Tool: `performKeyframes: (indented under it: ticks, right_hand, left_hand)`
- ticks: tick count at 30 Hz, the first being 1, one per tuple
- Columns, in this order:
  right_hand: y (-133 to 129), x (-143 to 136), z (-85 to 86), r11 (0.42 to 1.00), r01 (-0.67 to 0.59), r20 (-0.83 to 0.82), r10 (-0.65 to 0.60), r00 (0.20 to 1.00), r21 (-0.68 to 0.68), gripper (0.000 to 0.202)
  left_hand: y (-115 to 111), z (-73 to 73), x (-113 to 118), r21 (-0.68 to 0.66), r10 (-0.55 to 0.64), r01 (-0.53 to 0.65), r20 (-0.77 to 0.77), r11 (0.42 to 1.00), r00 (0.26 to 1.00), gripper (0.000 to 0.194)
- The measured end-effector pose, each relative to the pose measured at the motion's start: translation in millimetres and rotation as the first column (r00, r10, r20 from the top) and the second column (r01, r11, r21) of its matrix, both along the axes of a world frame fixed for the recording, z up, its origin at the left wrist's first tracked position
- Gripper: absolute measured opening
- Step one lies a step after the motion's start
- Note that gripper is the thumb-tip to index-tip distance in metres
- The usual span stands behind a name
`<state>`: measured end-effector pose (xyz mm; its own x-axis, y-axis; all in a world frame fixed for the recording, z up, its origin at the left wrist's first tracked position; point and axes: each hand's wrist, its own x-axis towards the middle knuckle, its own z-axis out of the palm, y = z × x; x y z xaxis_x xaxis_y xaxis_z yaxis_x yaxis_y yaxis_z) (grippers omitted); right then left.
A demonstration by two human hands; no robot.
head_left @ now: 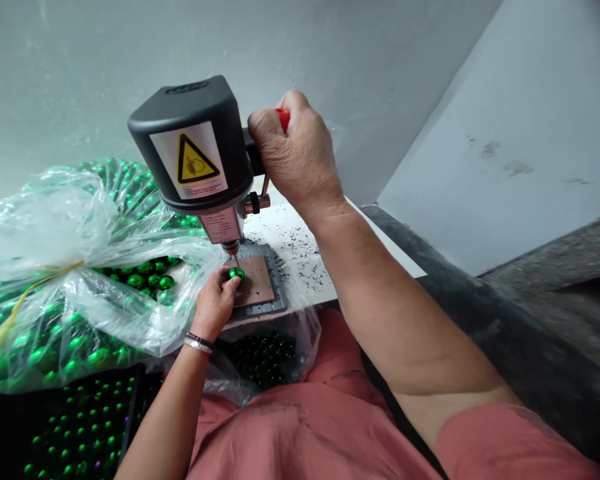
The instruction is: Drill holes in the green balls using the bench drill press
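Note:
A shiny green ball [237, 273] is pinched between the thumb and fingers of my left hand [219, 298]. It sits on a brown board [260, 280] under the thin bit of a drill press [190, 143]. The bit's tip reaches the top of the ball; whether it has entered cannot be made out. My right hand [300, 150] is wrapped round the press's feed lever, and a bit of its red grip [283, 119] shows above the fingers. The board lies on the grey metal base [280, 293] of the press.
Clear plastic bags [90, 293] full of green balls crowd the left side. More balls lie in an open bag [265, 360] by my lap and in a black tray [80, 427] at lower left. Dark shavings [307, 260] litter the white tabletop [375, 257]. A wall stands close behind.

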<state>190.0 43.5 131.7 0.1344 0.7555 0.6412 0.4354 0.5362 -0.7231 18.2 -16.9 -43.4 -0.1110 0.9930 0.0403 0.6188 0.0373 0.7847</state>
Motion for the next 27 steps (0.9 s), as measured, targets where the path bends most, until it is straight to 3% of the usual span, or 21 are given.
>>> performKeyframes:
  ticks: [11, 20, 27]
  right_hand:
    - [-2, 0, -0.6, 1.0, -0.002, -0.014, 0.002, 1.0, 0.005, 0.031]
    - [-3, 1, 0.3, 1.0, -0.012, -0.022, 0.012, 1.0, 0.017, 0.03]
    - [-6, 0, -1.5, 1.0, -0.027, -0.04, 0.027, 0.999, 0.015, 0.03]
  left_hand:
    - [4, 2.9, 4, 0.018, 0.108, -0.109, 0.046, 0.994, 0.993, 0.032]
    - [3, -1.5, 1, 0.044, 0.121, -0.124, 0.066, 0.991, 0.99, 0.036]
    - [-1, -2.4, 11, 0.072, 0.148, -0.143, -0.059, 0.987, 0.987, 0.031]
